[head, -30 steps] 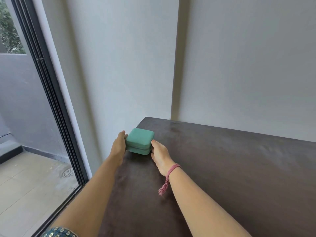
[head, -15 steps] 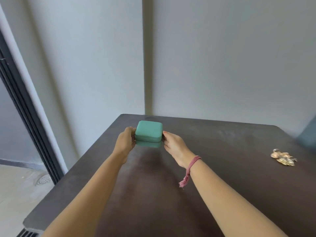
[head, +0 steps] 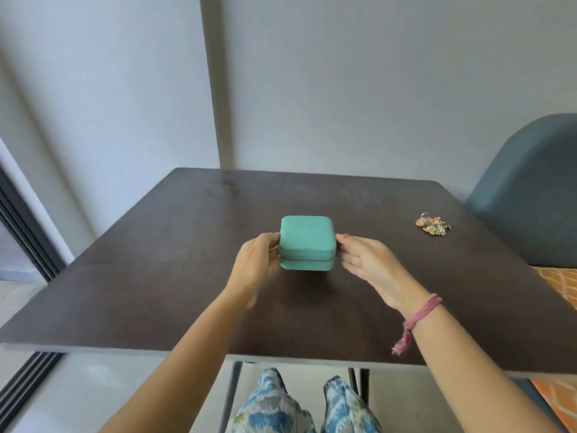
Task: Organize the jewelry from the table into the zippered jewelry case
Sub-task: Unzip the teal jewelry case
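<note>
Hands on either side of a teal jewelry case (head: 307, 242), mine, at a dark wooden table (head: 156, 276) set against a pale wall. My left hand (head: 257, 260) curls round the case's left side, fingers wrapped toward its far edge, and my right hand (head: 363, 260) presses in from the right with fingers held fairly straight and fingertips touching the case's right wall. The case is shut, its lid and base meeting at a seam that runs round the middle (whether the zipper is drawn I cannot tell from here). It sits near the middle of the table, slightly toward the far side, though I cannot tell whether its base is resting on the wood or raised just off it.

Off to my right, well apart from the case, a small heap of gold-toned jewelry (head: 434, 225) lies on the tabletop; the separate pieces are too small to tell. A pink thread bracelet (head: 420, 317) circles my right wrist, its frayed end hanging down. A blue-grey chair (head: 530, 198) stands beyond the table's right edge. My patterned blue-and-white trousers (head: 299, 407) show beneath the near edge.
</note>
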Motion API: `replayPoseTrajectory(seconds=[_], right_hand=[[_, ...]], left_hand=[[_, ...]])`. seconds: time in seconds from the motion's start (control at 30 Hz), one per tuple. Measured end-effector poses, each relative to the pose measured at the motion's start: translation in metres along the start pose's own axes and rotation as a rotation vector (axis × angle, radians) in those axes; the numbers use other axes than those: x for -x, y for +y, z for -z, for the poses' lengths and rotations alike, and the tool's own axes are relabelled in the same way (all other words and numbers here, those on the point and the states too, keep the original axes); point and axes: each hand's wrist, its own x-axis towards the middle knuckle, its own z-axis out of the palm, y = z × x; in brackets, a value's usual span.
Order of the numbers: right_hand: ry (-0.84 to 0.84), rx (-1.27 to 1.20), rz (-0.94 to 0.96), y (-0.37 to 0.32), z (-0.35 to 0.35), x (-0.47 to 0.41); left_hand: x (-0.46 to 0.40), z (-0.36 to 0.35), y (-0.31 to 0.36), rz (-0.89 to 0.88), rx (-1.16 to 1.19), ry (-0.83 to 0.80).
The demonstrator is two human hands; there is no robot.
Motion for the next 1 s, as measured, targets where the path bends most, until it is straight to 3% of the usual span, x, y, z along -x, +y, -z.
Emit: replayPoseTrajectory(seconds=[0.53, 0.63, 0.73, 0.9, 1.0], right_hand=[[-0.002, -0.119, -0.046, 0.051, 0.028, 0.050], [-0.001, -0.102, -0.042, 0.046, 0.034, 0.042], [0.054, -0.045, -0.008, 0.039, 0.043, 0.026], [-0.061, 0.229, 0.073, 0.031, 0.044, -0.020], [-0.173, 0.369, 0.093, 0.027, 0.043, -0.044]], left_hand=[[0.047, -0.001, -0.040, 0.066, 0.018, -0.063], [0.039, 0.007, -0.040, 0.026, -0.105, -0.086], [0.030, 0.016, -0.034, -0.120, -0.339, -0.092], [0.005, 0.014, -0.028, -0.242, -0.721, -0.394], [-0.012, 0.011, -0.033, -0.250, -0.820, -0.520]])
